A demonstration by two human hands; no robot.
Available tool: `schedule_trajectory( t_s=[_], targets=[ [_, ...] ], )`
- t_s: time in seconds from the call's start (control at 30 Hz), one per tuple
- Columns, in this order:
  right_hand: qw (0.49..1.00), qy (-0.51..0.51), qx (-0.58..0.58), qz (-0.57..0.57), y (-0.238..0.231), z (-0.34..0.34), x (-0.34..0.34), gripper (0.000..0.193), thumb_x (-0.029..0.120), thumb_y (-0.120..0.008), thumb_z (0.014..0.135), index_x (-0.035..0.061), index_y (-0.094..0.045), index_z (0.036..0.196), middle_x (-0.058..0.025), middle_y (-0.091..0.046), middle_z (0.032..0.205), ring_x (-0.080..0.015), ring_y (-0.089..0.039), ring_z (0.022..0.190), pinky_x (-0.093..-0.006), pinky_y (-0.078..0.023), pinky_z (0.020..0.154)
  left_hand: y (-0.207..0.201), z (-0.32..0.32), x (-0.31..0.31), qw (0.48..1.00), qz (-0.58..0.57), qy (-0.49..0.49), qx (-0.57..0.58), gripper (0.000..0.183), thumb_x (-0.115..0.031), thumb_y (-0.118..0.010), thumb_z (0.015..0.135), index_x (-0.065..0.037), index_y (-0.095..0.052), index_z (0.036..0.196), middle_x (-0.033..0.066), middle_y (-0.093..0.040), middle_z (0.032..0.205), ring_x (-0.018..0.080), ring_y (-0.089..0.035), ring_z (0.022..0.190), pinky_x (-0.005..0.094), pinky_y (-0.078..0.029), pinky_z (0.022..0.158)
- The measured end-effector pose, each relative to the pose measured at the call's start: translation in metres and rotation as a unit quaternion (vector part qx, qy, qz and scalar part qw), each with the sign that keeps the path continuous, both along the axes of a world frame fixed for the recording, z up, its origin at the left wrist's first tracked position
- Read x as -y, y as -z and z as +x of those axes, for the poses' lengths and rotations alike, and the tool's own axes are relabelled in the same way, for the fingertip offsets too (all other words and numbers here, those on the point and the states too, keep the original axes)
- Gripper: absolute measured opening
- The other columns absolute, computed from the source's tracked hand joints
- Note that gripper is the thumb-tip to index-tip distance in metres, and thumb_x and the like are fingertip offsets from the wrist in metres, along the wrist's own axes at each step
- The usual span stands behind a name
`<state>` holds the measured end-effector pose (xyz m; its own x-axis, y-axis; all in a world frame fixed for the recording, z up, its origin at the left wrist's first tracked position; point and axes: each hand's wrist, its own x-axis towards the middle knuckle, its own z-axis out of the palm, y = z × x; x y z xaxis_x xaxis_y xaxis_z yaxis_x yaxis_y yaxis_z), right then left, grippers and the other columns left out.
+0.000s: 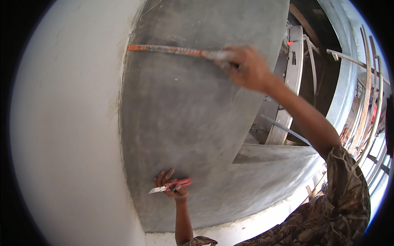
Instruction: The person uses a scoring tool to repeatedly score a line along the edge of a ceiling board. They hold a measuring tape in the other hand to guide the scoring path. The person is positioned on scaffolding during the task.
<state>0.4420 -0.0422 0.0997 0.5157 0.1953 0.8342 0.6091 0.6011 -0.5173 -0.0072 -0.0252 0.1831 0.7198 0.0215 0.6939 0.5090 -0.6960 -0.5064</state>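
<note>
My right hand (250,69), blurred by motion, is closed around the near end of a long, narrow orange tool (164,49) smeared with pale grey. It lies across the upper part of a grey plastered wall (184,110), its far tip at the corner with the white surface on the left. I cannot make out its exact kind. Lower down, my left hand (176,188) grips a red utility knife (180,183) with a pale, slanted blade pointing left. Some of its fingers are spread toward the grey wall.
A rough seam (121,106) runs where the white surface (69,123) meets the grey one. To the right is an opening with wooden boards (297,65) and a metal bar (285,129). Several poles (367,94) stand at the far right. A pale strip (242,225) borders the wall's lower edge.
</note>
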Motion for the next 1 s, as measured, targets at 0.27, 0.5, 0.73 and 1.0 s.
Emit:
schedule_trajectory(
  t_s=[0.27,0.5,0.73,1.0],
  targets=[
    [0.950,-0.250,-0.186,-0.012,-0.006,-0.063,0.013,0.039,0.004,-0.055,0.092,0.0117,-0.060,0.130,-0.0120,-0.066,0.088,-0.0250,-0.061,0.071,-0.0361,-0.048,0.064,-0.001,-0.002,-0.008,0.999,0.013,0.041,-0.007,0.036,-0.046,-0.036,0.102,-0.013,-0.041,0.088,0.0101,-0.072,0.091,0.0291,-0.052,0.117,0.0516,-0.024,0.110],
    [0.978,-0.170,-0.059,0.101,-0.036,-0.022,-0.001,0.041,0.008,-0.054,0.094,0.0107,-0.055,0.134,-0.0159,-0.069,0.086,-0.0312,-0.062,0.067,-0.0408,-0.048,0.064,0.003,-0.007,-0.007,0.999,0.018,0.027,0.013,0.037,-0.046,-0.037,0.102,-0.012,-0.042,0.090,0.0101,-0.072,0.093,0.0296,-0.053,0.116,0.0516,-0.024,0.110],
    [0.975,-0.196,-0.096,-0.029,-0.029,-0.048,0.036,0.044,0.004,-0.056,0.090,0.0138,-0.058,0.133,-0.0213,-0.060,0.070,-0.0348,-0.054,0.054,-0.0435,-0.043,0.056,0.000,-0.003,-0.002,1.000,0.027,0.009,0.001,0.041,-0.048,-0.037,0.101,-0.011,-0.042,0.084,0.0094,-0.072,0.092,0.0305,-0.056,0.111,0.0533,-0.027,0.107],
    [0.982,-0.178,-0.056,-0.029,-0.036,-0.039,0.021,0.050,0.001,-0.057,0.087,0.0148,-0.056,0.135,-0.0204,-0.060,0.071,-0.0356,-0.055,0.058,-0.0428,-0.043,0.059,0.003,-0.005,-0.010,0.998,0.037,0.041,0.005,0.041,-0.046,-0.037,0.101,-0.009,-0.042,0.085,0.0117,-0.070,0.094,0.0318,-0.054,0.114,0.0540,-0.026,0.107]
  ],
)
